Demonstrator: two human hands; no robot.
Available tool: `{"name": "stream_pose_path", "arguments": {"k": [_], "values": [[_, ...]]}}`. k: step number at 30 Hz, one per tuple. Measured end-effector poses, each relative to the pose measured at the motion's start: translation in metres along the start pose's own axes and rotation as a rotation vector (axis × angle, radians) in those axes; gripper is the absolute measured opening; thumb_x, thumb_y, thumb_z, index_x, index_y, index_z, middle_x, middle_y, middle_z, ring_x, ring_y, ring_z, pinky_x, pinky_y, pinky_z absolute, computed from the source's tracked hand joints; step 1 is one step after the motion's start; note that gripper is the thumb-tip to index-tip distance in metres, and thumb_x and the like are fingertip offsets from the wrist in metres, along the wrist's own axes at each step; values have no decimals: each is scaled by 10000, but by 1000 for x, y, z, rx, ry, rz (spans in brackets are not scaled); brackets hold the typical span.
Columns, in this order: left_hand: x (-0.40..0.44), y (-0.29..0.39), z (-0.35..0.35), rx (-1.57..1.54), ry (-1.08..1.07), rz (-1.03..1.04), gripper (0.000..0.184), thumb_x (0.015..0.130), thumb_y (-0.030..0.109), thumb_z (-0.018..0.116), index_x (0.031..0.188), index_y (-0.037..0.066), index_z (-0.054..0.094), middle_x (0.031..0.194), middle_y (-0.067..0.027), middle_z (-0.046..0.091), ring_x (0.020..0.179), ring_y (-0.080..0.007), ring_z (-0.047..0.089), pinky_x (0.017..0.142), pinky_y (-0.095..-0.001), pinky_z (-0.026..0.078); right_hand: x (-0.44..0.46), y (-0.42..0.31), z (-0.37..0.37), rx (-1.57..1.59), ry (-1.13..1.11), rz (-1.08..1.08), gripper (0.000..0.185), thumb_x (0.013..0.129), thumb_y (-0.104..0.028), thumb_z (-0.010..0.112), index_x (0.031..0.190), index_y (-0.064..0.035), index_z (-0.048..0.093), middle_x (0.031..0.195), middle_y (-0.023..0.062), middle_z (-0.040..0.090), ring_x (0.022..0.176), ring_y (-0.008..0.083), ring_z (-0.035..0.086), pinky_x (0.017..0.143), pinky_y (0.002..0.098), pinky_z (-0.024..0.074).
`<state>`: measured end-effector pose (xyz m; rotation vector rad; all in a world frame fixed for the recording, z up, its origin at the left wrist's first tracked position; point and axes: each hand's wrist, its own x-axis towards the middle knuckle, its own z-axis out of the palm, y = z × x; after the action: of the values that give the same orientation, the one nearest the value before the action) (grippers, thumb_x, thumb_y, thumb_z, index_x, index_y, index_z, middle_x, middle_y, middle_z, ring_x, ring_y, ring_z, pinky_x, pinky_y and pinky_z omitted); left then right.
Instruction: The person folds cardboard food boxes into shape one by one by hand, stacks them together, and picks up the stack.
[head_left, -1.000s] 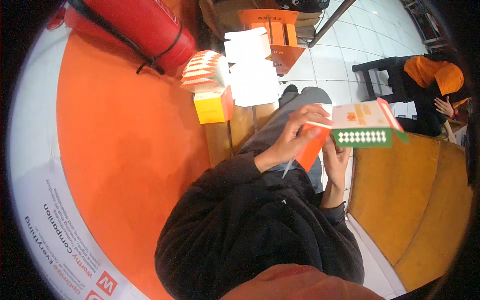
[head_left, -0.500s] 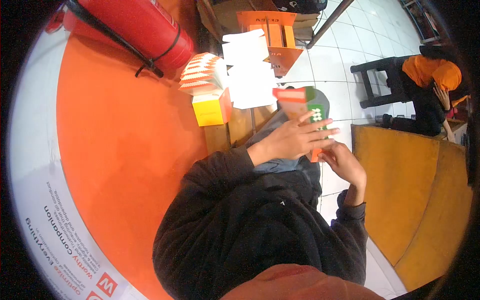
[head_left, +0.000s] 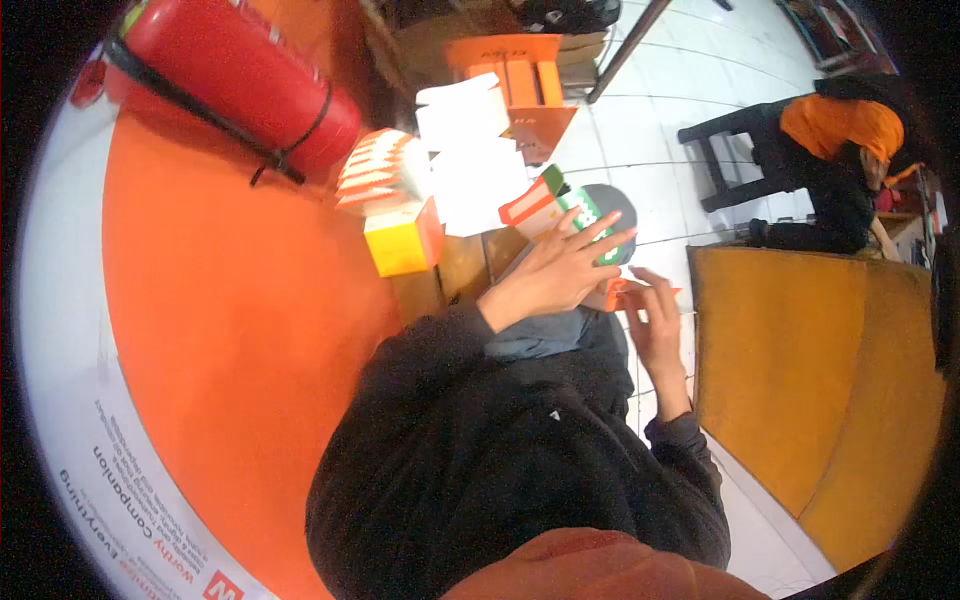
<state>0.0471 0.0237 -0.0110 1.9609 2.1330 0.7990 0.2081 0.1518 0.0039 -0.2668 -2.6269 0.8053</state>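
Observation:
A small folding carton (head_left: 533, 207) in green, orange and white slants above my lap, its far end open with flaps raised. My left hand (head_left: 548, 275) grips it from the left, fingers stretched across the green printed side; the thumb is hidden. At the near end, my right hand (head_left: 655, 325) has its fingers apart beside the orange end flap (head_left: 617, 292), which its fingertips seem to touch. Left of the carton, a yellow and orange box (head_left: 402, 245) stands with a stack of orange-and-white folded card pieces (head_left: 380, 175) on it.
White unfolded card (head_left: 475, 185) lies beyond the box, near an orange printed carton structure (head_left: 520, 85). A red fire extinguisher (head_left: 250, 85) lies at upper left on the orange surface (head_left: 230, 300). A yellow-brown table (head_left: 780, 370) stands right; another person (head_left: 845, 130) sits behind it.
The carton has tilted further left with my left hand on it. My right hand's fingers have spread from a pinch at the near end. The whole view has shifted slightly.

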Motion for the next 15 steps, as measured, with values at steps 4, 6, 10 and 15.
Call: {"name": "stream_pose_path", "arguments": {"k": [4,6,10,15], "values": [[-2,0,-1,49,-88,10,323,835,146,548,1142,194,636,1552,7,238,1434,-238,204,1096,-603,187,6,-1,-2,54,-58,109,156,806,-7,649,953,-14,598,945,143,639,837,325,609,728,395,489],[-2,0,-4,25,-82,29,320,840,144,542,1143,188,635,1555,7,231,1434,-240,203,1103,-598,169,12,-8,-10,55,-75,70,139,815,-21,651,943,-16,597,890,136,641,774,301,612,684,369,492],[-5,5,-14,-51,-150,43,259,873,189,530,1103,183,648,1558,-4,225,1437,-281,184,1114,-596,123,20,1,-21,328,-290,262,209,792,-62,709,950,-19,578,705,100,615,619,178,583,600,316,476],[-6,14,-8,-107,-42,71,187,909,299,550,981,162,656,1530,-19,279,1435,-269,168,1119,-577,126,31,0,-30,655,-486,519,234,809,-77,718,979,-34,563,681,21,596,615,64,548,584,253,458]]}}
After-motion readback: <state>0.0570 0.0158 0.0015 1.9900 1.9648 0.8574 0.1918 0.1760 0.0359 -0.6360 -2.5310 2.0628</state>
